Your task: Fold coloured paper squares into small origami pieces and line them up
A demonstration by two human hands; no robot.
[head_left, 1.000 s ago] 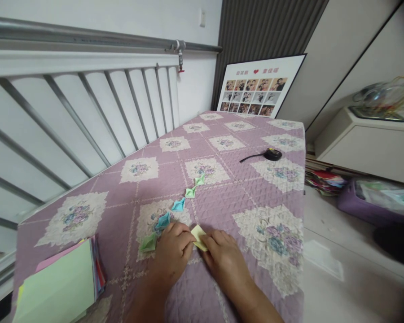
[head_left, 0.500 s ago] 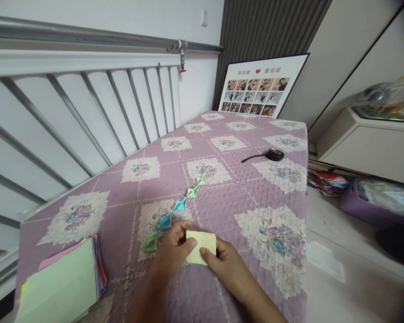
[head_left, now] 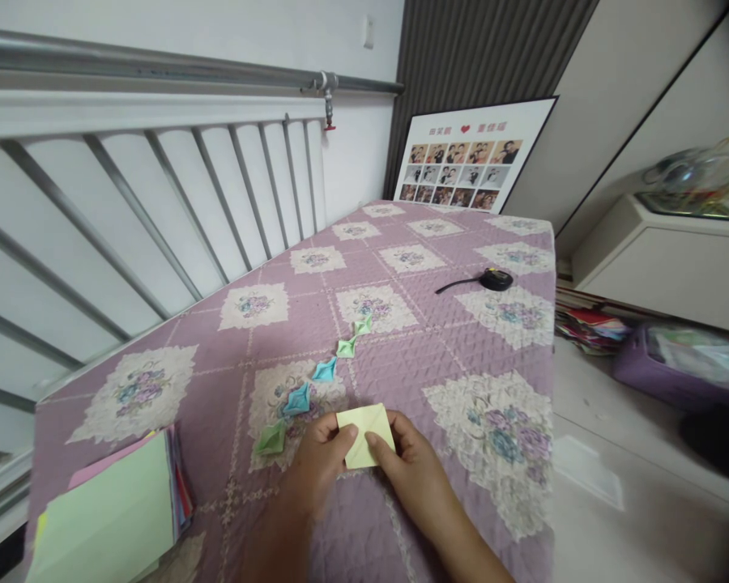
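A small folded square of yellow paper (head_left: 368, 449) is held just above the near part of the tablecloth. My left hand (head_left: 326, 445) pinches its left side, thumb on top and fingers behind. On its right side my right hand (head_left: 404, 449) grips it the same way, its thumb lying near the middle of the square. Beyond and to the left runs a slanting row of folded paper pieces: a green one (head_left: 270, 438) nearest, then a blue one (head_left: 297, 399), a light blue one (head_left: 325, 370) and two light green ones (head_left: 346, 348) farther off.
A stack of coloured paper (head_left: 109, 510) lies at the near left of the floral tablecloth (head_left: 401, 356). A black tape measure (head_left: 496, 279) with a strap rests at the far right. A radiator (head_left: 158, 210) borders the left side; a photo board (head_left: 462, 158) leans behind.
The yellow square has turned slightly and risen a little. The fingers of my left hand have drawn in behind its edge, and my right hand has shifted slightly with it.
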